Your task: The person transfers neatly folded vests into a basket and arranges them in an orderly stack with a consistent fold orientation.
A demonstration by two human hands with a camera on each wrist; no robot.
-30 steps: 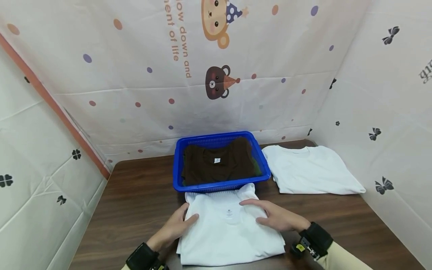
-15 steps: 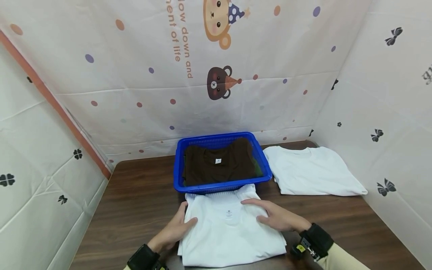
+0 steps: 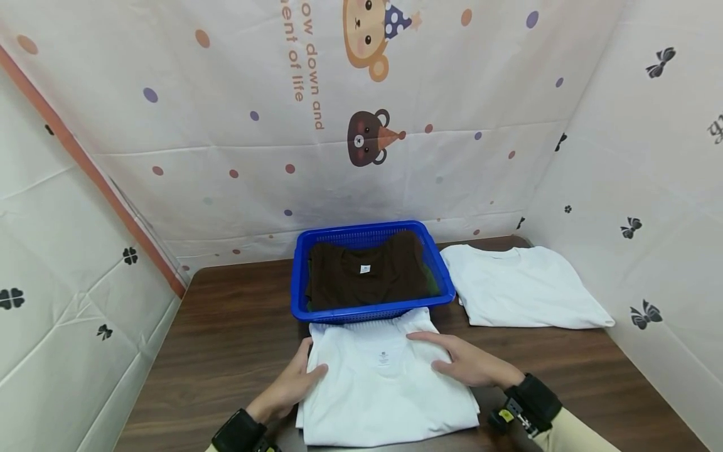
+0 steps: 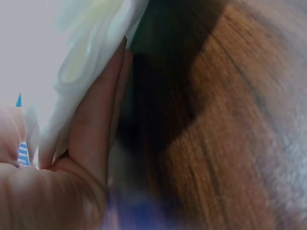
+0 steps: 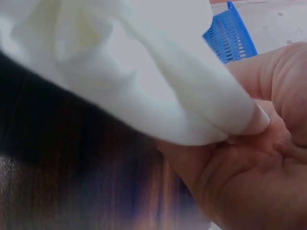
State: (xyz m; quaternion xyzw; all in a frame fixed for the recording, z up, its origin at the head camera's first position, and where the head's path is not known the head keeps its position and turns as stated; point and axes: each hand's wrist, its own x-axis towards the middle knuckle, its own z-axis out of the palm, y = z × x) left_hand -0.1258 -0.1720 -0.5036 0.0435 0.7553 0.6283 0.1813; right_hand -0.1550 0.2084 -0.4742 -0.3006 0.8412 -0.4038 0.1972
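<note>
A folded white T-shirt [image 3: 384,402] lies at the front of the table, its collar label facing up and its top edge against the blue basket. At its left edge my left hand [image 3: 289,382] holds the fabric, thumb on top; the left wrist view shows the fingers [image 4: 96,120] passing beneath the cloth. My right hand [image 3: 471,363] grips the right side of the T-shirt, with the thumb above it. In the right wrist view the folded edge [image 5: 192,115] sits in the crook of that hand. The fingertips under the cloth are hidden.
Behind the T-shirt stands a blue basket [image 3: 367,312] with a folded dark brown T-shirt [image 3: 361,282] inside and some green fabric under it. Another folded white T-shirt [image 3: 522,289] lies at the right, near the side wall. Printed cloth walls [image 3: 254,201] enclose the wooden table [image 3: 237,314].
Both hands stay at the sides of the white T-shirt, almost still. The head view has shifted slightly; the basket and other shirts have not moved on the table.
</note>
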